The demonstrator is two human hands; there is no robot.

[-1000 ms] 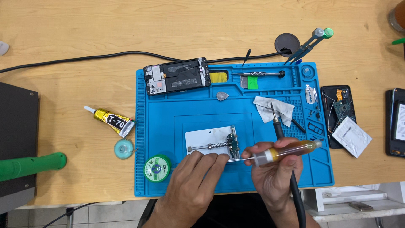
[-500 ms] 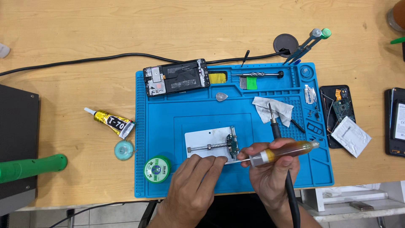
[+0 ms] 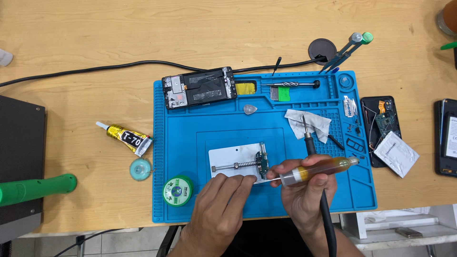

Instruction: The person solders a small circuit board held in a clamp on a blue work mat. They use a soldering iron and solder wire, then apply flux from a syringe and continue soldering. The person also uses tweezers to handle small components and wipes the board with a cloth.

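Right hand [image 3: 304,190]: fingers clenched around an amber syringe-like tube [image 3: 319,170], lying nearly level, its thin metal tip pointing left toward a small green circuit board [image 3: 262,163]. A black-handled soldering iron [image 3: 312,147] passes through the same grip, tip up, cord trailing down past the wrist.

Left hand [image 3: 221,202]: fingers extended, not clenched, fingertips [image 3: 247,178] resting at the lower right corner of a white holder plate [image 3: 233,164]; whether they pinch anything cannot be told.

The board sits clamped at the plate's right edge, on the inner panel of a blue work mat [image 3: 190,138]. Open mat lies above and left of the plate. An opened phone [image 3: 200,88] occupies the mat's top left edge; a white wipe [image 3: 309,123] lies upper right. A green solder spool [image 3: 177,191] straddles the mat's lower left border. A yellow glue tube [image 3: 126,138] lies off the mat on the wooden table [image 3: 95,38].
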